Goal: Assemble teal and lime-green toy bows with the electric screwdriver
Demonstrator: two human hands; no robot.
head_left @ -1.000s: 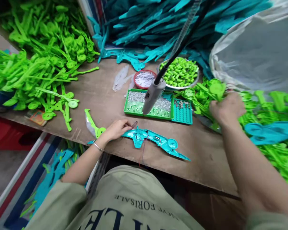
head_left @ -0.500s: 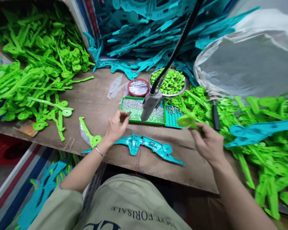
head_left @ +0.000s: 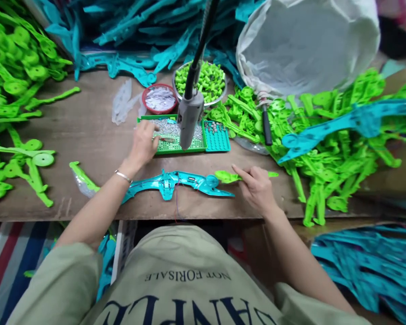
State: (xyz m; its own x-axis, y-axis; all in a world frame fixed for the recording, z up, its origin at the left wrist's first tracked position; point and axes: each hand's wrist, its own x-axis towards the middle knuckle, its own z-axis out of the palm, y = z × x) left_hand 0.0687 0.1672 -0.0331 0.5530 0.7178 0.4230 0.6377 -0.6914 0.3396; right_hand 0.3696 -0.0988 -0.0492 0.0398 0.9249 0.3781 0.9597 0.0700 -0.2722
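Note:
My right hand (head_left: pixel 259 187) is closed on a long green plastic arm piece (head_left: pixel 226 176). Its wide end meets or nearly meets the right end of a turquoise bow-shaped plastic part (head_left: pixel 189 178), which lies along the table with thin wires trailing off its front. Over the left end of a green tray (head_left: pixel 203 148) of small silver screws, my left hand (head_left: pixel 144 142) pinches something small and thin that I cannot make out. A grey electric screwdriver (head_left: pixel 190 115) hangs on a black cable above the tray.
Right of the screws stands a turquoise tray (head_left: pixel 218 143) with small metal pieces. Behind are a red basket (head_left: pixel 159 110) of white strips and a bowl (head_left: pixel 226 88) of small green parts. Green piles (head_left: pixel 328 144) flank the table (head_left: pixel 88 122); a white sack (head_left: pixel 246 45) stands behind.
My right hand has brought the green arm piece down and inward to the turquoise part's right end. My left hand has moved over the screw tray. The view has shifted rightward.

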